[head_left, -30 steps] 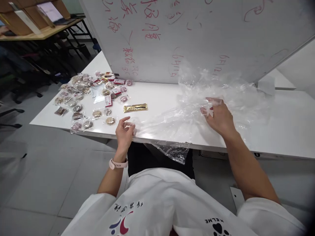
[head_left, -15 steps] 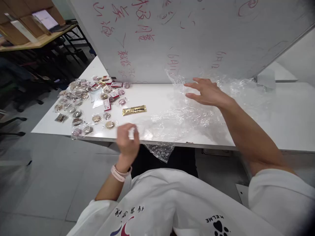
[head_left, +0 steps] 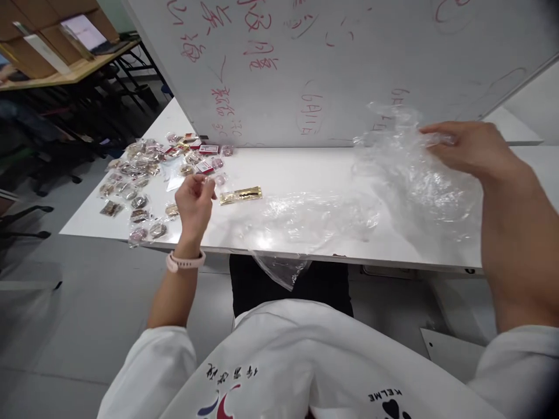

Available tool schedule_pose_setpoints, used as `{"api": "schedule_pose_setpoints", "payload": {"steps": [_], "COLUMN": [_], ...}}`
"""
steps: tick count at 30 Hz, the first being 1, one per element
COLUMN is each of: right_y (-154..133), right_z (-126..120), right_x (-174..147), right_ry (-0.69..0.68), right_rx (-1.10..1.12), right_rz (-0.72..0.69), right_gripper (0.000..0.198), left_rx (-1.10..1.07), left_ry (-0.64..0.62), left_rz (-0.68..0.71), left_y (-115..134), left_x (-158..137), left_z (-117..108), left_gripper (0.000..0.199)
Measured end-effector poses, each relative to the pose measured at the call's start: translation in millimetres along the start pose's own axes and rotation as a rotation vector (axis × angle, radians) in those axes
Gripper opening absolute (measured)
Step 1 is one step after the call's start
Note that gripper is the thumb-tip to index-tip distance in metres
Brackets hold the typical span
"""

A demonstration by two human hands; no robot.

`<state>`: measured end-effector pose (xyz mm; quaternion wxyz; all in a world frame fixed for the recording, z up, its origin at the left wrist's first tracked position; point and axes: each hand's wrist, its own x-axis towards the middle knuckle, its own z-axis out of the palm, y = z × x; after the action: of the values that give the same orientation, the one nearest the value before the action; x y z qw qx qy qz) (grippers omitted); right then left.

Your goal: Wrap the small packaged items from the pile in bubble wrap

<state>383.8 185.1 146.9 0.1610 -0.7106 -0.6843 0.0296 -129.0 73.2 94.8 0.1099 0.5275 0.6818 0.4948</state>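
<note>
My right hand (head_left: 474,148) pinches a crumpled clear plastic bag (head_left: 430,174) at its upper edge, raised off the right side of the white table. Another clear plastic bag (head_left: 314,218) lies spread over the table's middle, one corner hanging past the front edge. My left hand (head_left: 195,201) hovers above the table, thumb and fingers pressed together; what is between them, if anything, I cannot make out. Just right of it lies a gold stick packet (head_left: 241,195). Beyond and left of it, small clear-wrapped pieces (head_left: 140,202) are strewn about.
Red-and-white packets (head_left: 204,167) and a pale sachet (head_left: 173,171) sit among the wrapped pieces. A whiteboard (head_left: 332,75) with red writing stands along the back of the white table (head_left: 283,166). At far left, a laptop (head_left: 89,35) rests on a wooden desk.
My right hand has closed on the clear bag and pulled it rightward, apart from the one on the table. My left hand has moved up and left, toward the wrapped pieces.
</note>
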Motion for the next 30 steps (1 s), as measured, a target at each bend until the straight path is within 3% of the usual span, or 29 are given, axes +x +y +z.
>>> {"api": "schedule_pose_setpoints", "payload": {"steps": [3,5,7,9,11,13,15,17,20,22,24,26,28,30], "right_y": [6,-9,-36,-67,-92,-106,-109,-106,-101,-99,-96,-90,-80,-67], "right_z": [-15,-22,-20,-3,29,67,93,98,71,48,36,40,55,74], "right_x": [4,-13,-47,-88,-126,-150,-156,-146,-117,-96,-80,-71,-68,-70], "right_ry": [0.009,0.153,0.311,0.306,0.095,-0.043,-0.128,-0.237,-0.528,-0.664,-0.663,-0.596,-0.54,-0.513], "right_rx": [-0.203,-0.277,-0.251,-0.142,-0.006,0.057,0.156,0.329,0.639,0.82,0.934,0.922,0.823,0.721], "right_rz": [0.062,-0.093,-0.326,-0.589,-0.926,-1.012,-0.936,-0.767,-0.441,-0.228,-0.049,0.082,0.151,0.156], "right_gripper": [0.051,0.072,0.074,0.058,0.046,0.034,0.02,0.022,0.031,0.032,0.027,0.024,0.025,0.03], "left_rx": [0.153,0.251,0.31,0.244,0.116,0.063,0.055,0.071,0.097,0.083,0.057,0.05,0.06,0.076], "left_ry": [-0.007,0.061,0.19,0.276,0.18,0.096,0.068,0.121,0.273,0.305,0.253,0.197,0.164,0.068], "left_rz": [0.037,0.183,0.42,0.612,0.654,0.647,0.577,0.481,0.375,0.325,0.28,0.282,0.36,0.499], "left_y": [1,7,15,19,15,5,-4,-8,-2,9,20,30,37,40], "left_x": [38,37,11,-34,-84,-123,-139,-129,-80,-39,-6,9,-1,-34], "left_z": [12,18,22,25,29,31,27,16,-11,-27,-35,-34,-23,-3], "left_gripper": [0.015,0.039,0.044,0.024,0.015,0.014,0.011,0.005,0.005,0.006,0.006,0.011,0.03,0.046]}}
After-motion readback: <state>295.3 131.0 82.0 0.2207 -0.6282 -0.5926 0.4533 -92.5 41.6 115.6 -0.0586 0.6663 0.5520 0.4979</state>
